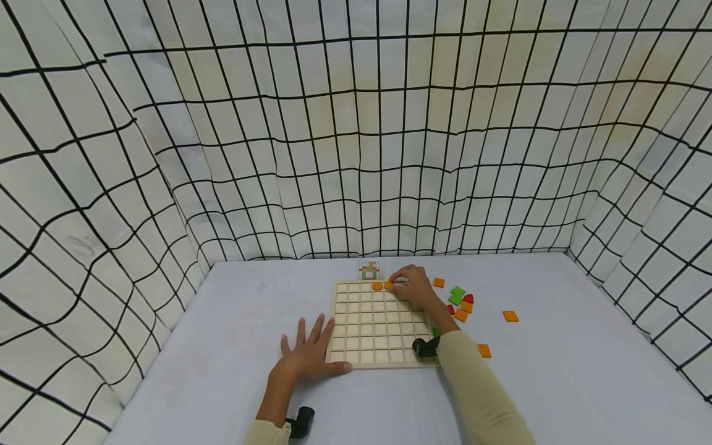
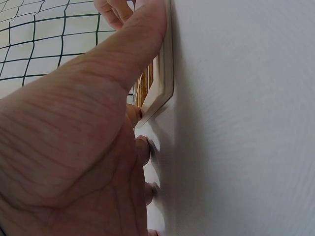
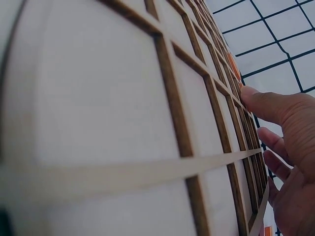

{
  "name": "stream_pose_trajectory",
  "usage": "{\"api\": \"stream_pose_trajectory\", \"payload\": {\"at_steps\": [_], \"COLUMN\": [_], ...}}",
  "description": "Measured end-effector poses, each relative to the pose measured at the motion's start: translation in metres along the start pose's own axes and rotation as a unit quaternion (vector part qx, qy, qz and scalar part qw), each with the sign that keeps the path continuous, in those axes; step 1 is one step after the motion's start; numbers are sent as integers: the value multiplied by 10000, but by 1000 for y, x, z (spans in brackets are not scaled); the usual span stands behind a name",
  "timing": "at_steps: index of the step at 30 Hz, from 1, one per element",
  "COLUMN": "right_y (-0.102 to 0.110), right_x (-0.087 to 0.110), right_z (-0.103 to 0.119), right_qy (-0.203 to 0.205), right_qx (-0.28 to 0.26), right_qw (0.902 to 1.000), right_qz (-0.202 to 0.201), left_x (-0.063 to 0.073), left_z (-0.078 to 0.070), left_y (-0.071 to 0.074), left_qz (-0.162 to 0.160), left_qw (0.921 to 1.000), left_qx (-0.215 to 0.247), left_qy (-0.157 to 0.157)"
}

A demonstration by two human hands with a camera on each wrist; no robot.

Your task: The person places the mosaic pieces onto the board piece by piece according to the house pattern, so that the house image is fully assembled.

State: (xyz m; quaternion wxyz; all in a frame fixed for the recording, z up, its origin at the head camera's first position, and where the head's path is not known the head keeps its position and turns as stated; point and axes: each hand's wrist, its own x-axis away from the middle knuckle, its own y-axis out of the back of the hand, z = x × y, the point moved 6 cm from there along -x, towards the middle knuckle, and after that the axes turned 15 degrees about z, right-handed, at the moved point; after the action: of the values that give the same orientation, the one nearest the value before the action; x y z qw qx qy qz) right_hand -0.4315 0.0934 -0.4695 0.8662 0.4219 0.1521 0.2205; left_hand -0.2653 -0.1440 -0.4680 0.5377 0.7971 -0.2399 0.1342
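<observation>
A wooden grid board (image 1: 367, 364) with square cells lies on the table. Two rounded orange pieces sit in its far row, a left orange piece (image 1: 377, 286) and a right orange piece (image 1: 388, 285). My right hand (image 1: 413, 288) reaches over the board with thumb and fingertips pinched at the right orange piece, partly covering it. In the right wrist view the thumb (image 3: 261, 103) lies near an orange edge; the index fingertip is hidden. My left hand (image 1: 311, 355) spreads its fingers at the board's near left corner, its thumb (image 2: 142, 29) along the front edge.
A small pattern card (image 1: 370, 270) lies behind the board. To the right are several loose pieces, among them a green tile (image 1: 458, 290), a red piece (image 1: 469, 298) and an orange tile (image 1: 510, 316). White sheeting with black netting (image 1: 389, 185) surrounds the table (image 1: 233, 346).
</observation>
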Motion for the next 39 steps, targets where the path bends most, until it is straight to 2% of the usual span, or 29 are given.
{"api": "stream_pose_trajectory", "payload": {"at_steps": [11,18,27,34,39], "right_y": [0,1,6,12,20], "right_x": [1,2,7,7,11], "right_z": [0,1,2,-5,-11], "right_qy": [-300,-129,-22,141,-87], "right_qx": [-221,-105,-404,122,111], "right_qw": [9993,9999,9991,9998,9998], "right_qz": [88,18,126,-36,-163], "left_x": [2,2,0,3,4], "left_z": [-1,-1,0,-1,-3], "left_y": [2,1,1,2,3], "left_qz": [-25,-14,-32,-13,-37], "left_qw": [10000,10000,10000,10000,9999], "left_qx": [35,15,-8,16,30], "left_qy": [-34,-60,-41,-42,-104]}}
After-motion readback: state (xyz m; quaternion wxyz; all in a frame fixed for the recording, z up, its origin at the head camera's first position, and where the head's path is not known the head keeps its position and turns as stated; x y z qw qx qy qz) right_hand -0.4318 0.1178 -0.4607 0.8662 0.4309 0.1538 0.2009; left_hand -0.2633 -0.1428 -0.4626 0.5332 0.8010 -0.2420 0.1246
